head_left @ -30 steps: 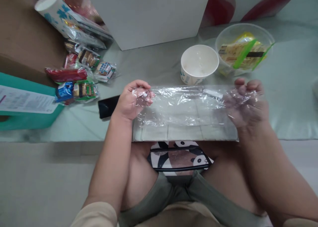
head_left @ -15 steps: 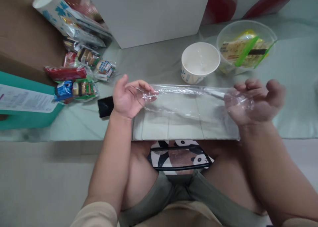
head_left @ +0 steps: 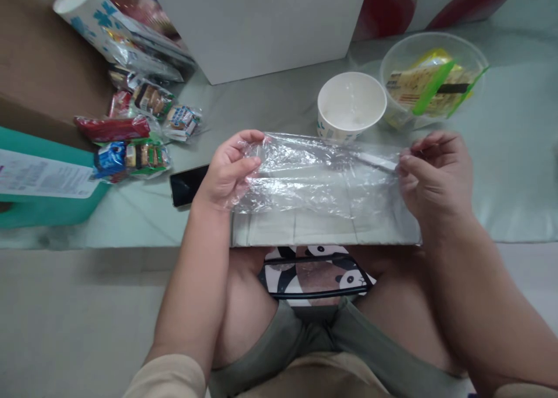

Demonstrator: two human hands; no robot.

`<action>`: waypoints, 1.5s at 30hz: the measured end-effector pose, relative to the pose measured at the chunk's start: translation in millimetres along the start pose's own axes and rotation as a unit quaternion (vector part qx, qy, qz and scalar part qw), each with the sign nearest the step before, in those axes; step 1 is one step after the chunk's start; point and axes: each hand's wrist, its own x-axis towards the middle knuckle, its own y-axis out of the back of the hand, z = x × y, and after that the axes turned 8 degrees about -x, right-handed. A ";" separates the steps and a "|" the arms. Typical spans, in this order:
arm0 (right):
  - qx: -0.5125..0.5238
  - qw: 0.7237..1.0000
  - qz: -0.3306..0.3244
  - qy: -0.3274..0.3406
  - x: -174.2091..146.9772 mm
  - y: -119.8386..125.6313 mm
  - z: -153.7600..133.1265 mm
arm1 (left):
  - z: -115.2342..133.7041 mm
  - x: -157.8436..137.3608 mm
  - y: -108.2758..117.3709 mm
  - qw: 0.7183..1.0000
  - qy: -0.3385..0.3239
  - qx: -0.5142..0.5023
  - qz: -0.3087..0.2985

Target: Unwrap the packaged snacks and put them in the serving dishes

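A clear, crinkled plastic bag is stretched sideways above the table's front edge. Its left end is pinched between the thumb and fingers of my left hand. My right hand is closed on the other end, the fingers curled round the film. A narrow whitish strip shows by the right fingertips; whether it belongs to the bag I cannot tell. Just beyond the bag stands a white paper bowl, upright. A dark phone lies beside my left hand, partly hidden by it.
Wrapped snacks lie in a pile at the left, near a patterned paper cup roll and a teal box. A large white box stands behind. At the right is a clear plastic tub with yellow and green packets.
My hands have turned from palms up, fingers loose, to gripping the bag's two ends. The film has risen slightly and spread wider between them.
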 end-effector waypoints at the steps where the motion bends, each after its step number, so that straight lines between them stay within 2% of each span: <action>1: -0.024 1.000 0.000 -0.005 -0.2 2.5 -0.9 | 1.8 -0.7 0.3 1.000 0.006 -0.009 -0.002; 3: -0.054 0.998 0.031 0.021 -1.3 6.0 -3.8 | 5.2 -2.9 0.8 0.999 0.022 -0.031 -0.010; 5: -0.031 0.995 0.064 0.074 -4.8 5.4 -7.6 | 6.9 -6.1 0.6 0.997 0.044 -0.052 -0.036; 7: 0.018 0.996 0.024 0.087 -13.1 -1.0 -12.0 | 6.4 -9.7 -1.5 0.993 0.065 -0.061 -0.076; 8: 0.030 0.996 -0.033 0.073 -19.2 -6.5 -14.4 | 5.3 -11.5 -3.4 0.991 0.074 -0.058 -0.097; 10: 0.016 0.979 -0.201 0.029 -34.0 -20.5 -19.4 | 2.2 -14.6 -8.4 0.986 0.092 -0.039 -0.132; 12: -0.021 0.931 -0.364 -0.011 -48.0 -35.3 -24.2 | -0.7 -16.6 -13.3 0.981 0.111 -0.015 -0.156; 14: -0.059 0.884 -0.461 -0.043 -56.8 -46.3 -27.8 | -2.0 -16.8 -15.4 0.978 0.122 -0.001 -0.167; 15: -0.077 0.874 -0.477 -0.054 -58.5 -49.4 -28.7 | -1.8 -16.0 -14.7 0.979 0.121 0.000 -0.165; 17: -0.102 0.889 -0.444 -0.057 -57.3 -51.3 -28.3 | -0.6 -12.8 -10.0 0.985 0.101 -0.016 -0.141; 21: -0.091 0.958 -0.269 -0.047 -47.5 -47.7 -19.2 | -1.6 -3.6 1.7 0.996 0.045 -0.059 -0.055; 24: -0.056 0.977 -0.198 -0.054 -42.4 -47.3 -9.3 | -12.4 0.0 -3.3 0.994 0.058 -0.080 -0.036; 27: 0.002 0.983 -0.174 -0.051 -40.8 -48.6 -2.5 | -28.3 -1.4 -20.5 0.989 0.087 -0.108 -0.050; 29: 0.025 0.982 -0.180 -0.043 -41.5 -48.7 -0.6 | -37.1 -3.3 -32.5 0.987 0.106 -0.104 -0.067; 32: 0.024 0.978 -0.207 -0.022 -44.3 -47.4 0.0 | -44.0 -4.0 -45.0 0.982 0.128 -0.092 -0.099; 34: 0.001 0.981 -0.196 0.011 -46.0 -46.3 0.5 | -45.3 -2.6 -49.6 0.982 0.137 -0.064 -0.114; 38: -0.068 0.988 -0.112 0.084 -45.1 -44.4 3.5 | -46.5 2.0 -54.1 0.991 0.110 0.026 -0.069; 41: -0.069 0.990 -0.101 0.064 -41.4 -43.3 6.7 | -48.2 4.5 -55.3 0.995 0.081 0.049 -0.038; 45: -0.047 0.995 -0.080 0.028 -35.0 -41.2 11.2 | -46.5 5.6 -51.6 0.995 0.083 0.046 -0.031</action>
